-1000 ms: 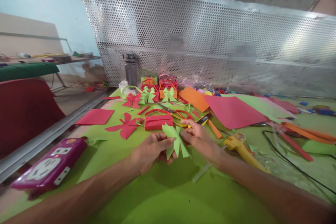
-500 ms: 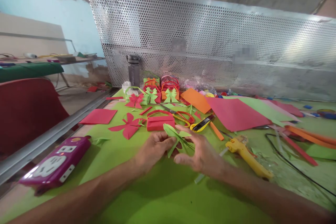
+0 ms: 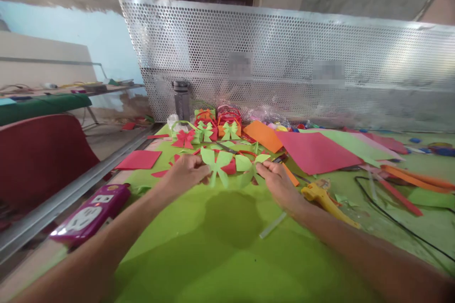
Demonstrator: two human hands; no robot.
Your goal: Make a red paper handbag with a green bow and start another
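Observation:
My left hand (image 3: 186,173) pinches the edge of a light green paper bow cutout (image 3: 216,165). A second green bow cutout (image 3: 245,164) is gripped at its right side by my right hand (image 3: 279,182). Both cutouts are spread side by side above the green table surface (image 3: 234,255). Behind them a small red paper bag (image 3: 230,166) shows only in part. A red cutout (image 3: 160,173) lies partly hidden behind my left hand. Scissors (image 3: 227,148) with orange handles lie just beyond the cutouts.
A yellow glue gun (image 3: 329,203) lies right, with a glue stick (image 3: 273,225) near my right forearm. Purple power strip (image 3: 94,213) at left. Finished paper bags (image 3: 229,129) and a bottle (image 3: 182,100) stand before the perforated metal panel (image 3: 284,52). Red sheets (image 3: 316,152) lie right.
The green paper that was bunched between both hands is now two separate bow cutouts, one in each hand. My hands have moved apart and slightly farther from me.

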